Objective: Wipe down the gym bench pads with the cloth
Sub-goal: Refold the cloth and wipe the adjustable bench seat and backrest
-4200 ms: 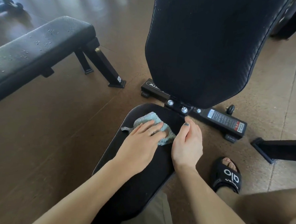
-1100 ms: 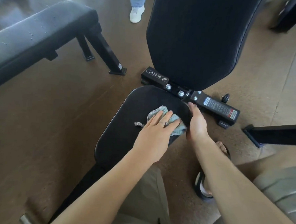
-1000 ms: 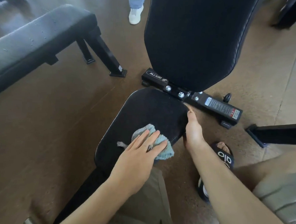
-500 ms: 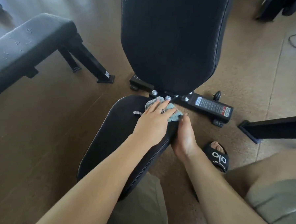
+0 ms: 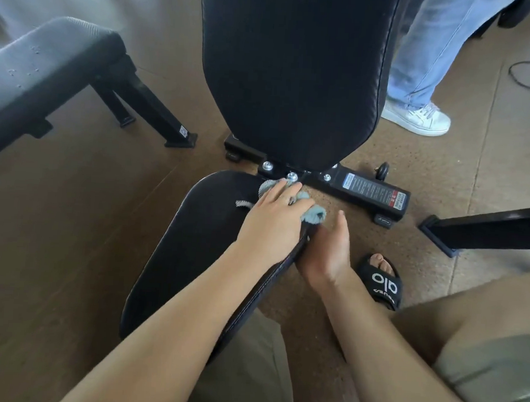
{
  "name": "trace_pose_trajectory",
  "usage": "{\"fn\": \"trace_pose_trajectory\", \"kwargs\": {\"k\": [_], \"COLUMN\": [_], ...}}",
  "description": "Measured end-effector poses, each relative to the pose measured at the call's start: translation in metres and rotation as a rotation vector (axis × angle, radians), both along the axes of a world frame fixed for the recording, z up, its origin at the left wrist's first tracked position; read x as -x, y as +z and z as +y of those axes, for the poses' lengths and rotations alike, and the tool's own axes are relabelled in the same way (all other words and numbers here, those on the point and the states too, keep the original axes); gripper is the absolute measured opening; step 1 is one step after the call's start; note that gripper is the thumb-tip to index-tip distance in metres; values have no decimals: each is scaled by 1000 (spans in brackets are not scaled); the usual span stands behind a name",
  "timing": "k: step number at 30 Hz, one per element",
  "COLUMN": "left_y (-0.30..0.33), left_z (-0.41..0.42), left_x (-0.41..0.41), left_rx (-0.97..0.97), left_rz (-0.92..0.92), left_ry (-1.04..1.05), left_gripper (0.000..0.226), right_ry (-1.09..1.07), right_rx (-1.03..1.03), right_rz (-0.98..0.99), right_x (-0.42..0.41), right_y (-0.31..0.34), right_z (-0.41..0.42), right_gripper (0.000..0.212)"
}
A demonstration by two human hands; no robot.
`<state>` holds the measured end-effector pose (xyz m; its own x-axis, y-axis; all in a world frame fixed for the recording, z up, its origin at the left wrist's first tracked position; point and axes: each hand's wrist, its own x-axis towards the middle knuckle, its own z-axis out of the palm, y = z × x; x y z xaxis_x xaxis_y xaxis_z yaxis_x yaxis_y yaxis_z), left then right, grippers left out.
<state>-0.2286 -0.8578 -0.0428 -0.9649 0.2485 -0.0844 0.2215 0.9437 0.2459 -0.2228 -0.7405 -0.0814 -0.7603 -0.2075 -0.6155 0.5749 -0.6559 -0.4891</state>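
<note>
Fingers (image 5: 284,191), left hand (image 5: 271,222), flat on cloth (image 5: 313,212)

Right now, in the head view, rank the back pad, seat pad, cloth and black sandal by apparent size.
1. back pad
2. seat pad
3. black sandal and cloth: too close to rank, since the left hand covers most of the cloth.

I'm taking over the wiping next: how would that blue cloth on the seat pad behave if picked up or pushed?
Probably floppy: the cloth bunches and hangs over the seat pad edge by the left hand. Likely light, as flat fingers alone pin it. Pushed, it might crumple rather than slide flat, given its loose folds.
</note>
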Motion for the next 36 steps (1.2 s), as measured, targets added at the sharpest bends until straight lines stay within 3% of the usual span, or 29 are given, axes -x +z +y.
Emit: {"fn": "trace_pose_trajectory", "kwargs": {"k": [3,7,11,19,24,29,33,36], "left_y": [2,9,9,7,4,5,12,20], "left_z": [4,-14,-32,17,28,-15,-70,-104], "left_x": [0,-85,-152,-55,-35,-121,-217,-263], "left_rx": [-3,16,178,46,51,102,109,63], "left_rz": [21,40,68,61,72,102,200,248], "left_ry": [-14,-92,-209,-86,-64,-131,-135,-103], "left_gripper": [49,62,30,39,42,42,41,52], "right_ry": [-41,-39,27,107,-2,71,134,135], "right_rx": [-3,-63,-123,-280,-220,-300,-427,-485], "right_rz": [-17,-50,0,59,-69,-69,-53,-65], "right_x": [-1,-1,-4,-3,-12,-13,-16,-18], "right_y": [1,6,14,14,9,26,28,34], "right_z": [2,1,-6,6,9,-12,-26,-29], "right_gripper": [75,65,56,61,67,58,64,61]}}
